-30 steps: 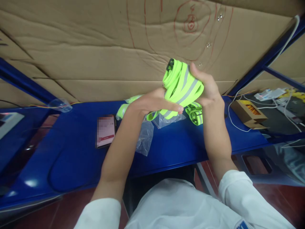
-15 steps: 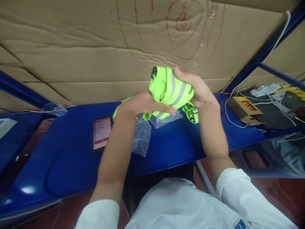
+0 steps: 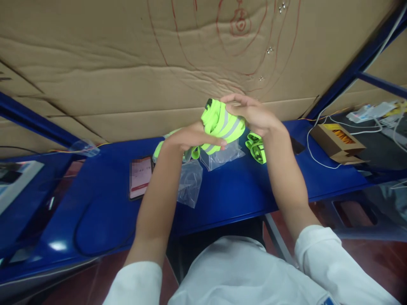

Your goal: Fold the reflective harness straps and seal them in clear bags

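Webbing [image 3: 235, 127], yellow-green with grey bands, sat in a loose, looped bundle between the two sets of fingers, raised above the blue table [image 3: 229, 195]. The left hand [image 3: 190, 136] cradled its lower side, one digit laid along the near face and the others hidden behind it. The right hand [image 3: 259, 118] grasped the upper side, its fingers [image 3: 237, 98] curled over the edge. A black piece [image 3: 208, 104] showed at the bundle's end, just left of the right fingertips. The step in hand looked like gathering and holding the loops together; the next move seemed to call for steady pressure from both sides, lest the layers spring loose. Below the left fingers lay clear plastic bags [image 3: 190, 183], with a phone [image 3: 140, 178] farther left; a second green roll [image 3: 255, 148] lay below the right fingers, beside the wrist.
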`<control>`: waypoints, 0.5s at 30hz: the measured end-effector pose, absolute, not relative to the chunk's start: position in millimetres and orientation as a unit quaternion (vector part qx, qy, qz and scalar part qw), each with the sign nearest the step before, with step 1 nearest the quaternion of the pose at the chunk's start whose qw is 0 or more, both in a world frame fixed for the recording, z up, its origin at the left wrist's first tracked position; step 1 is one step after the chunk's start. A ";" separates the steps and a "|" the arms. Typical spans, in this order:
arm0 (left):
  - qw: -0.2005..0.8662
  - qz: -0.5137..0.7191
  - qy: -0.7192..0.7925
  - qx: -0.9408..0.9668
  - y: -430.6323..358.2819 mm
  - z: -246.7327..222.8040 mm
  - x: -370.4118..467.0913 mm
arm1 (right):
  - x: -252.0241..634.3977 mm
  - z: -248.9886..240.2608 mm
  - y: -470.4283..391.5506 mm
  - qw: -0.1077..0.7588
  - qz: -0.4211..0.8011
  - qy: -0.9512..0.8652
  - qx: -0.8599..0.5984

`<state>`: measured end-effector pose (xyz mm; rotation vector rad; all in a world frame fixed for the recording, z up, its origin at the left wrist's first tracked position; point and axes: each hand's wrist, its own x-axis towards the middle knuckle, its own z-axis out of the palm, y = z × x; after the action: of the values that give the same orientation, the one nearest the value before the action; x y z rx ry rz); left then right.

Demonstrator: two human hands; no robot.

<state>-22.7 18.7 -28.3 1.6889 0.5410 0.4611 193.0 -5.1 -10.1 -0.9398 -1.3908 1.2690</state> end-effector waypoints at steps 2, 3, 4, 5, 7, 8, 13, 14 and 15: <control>0.616 0.207 0.250 0.718 22.8 -32.8 -22.5 | 189.8 -12.3 -2.9 0.507 0.505 -0.575 -0.396; 0.621 0.206 0.253 0.713 23.6 -34.0 -22.3 | 187.9 -12.8 -2.0 0.507 0.510 -0.576 -0.389; 0.627 0.206 0.254 0.708 23.7 -34.5 -22.2 | 186.0 -12.8 -1.4 0.506 0.523 -0.574 -0.377; 0.632 0.207 0.252 0.703 23.2 -34.5 -22.1 | 184.5 -12.5 -1.1 0.506 0.538 -0.570 -0.361; 0.639 0.209 0.247 0.698 21.8 -33.6 -22.4 | 182.3 -11.6 -1.2 0.512 0.563 -0.556 -0.334; 0.640 0.205 0.247 0.698 21.6 -33.2 -22.9 | 181.5 -11.6 -1.3 0.513 0.572 -0.549 -0.329; 0.590 0.215 0.294 0.721 27.4 -33.9 -25.7 | 175.0 -21.3 6.4 0.527 0.566 -0.533 -0.345; 0.577 0.230 0.297 0.725 28.9 -34.2 -25.4 | 173.0 -24.6 9.8 0.533 0.563 -0.527 -0.348; 0.566 0.247 0.293 0.730 30.1 -34.4 -24.8 | 170.8 -27.8 13.4 0.538 0.565 -0.520 -0.348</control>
<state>-24.8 30.1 -34.4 1.7171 0.6883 0.5810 170.8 13.4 -27.8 -0.8278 -1.2370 1.3451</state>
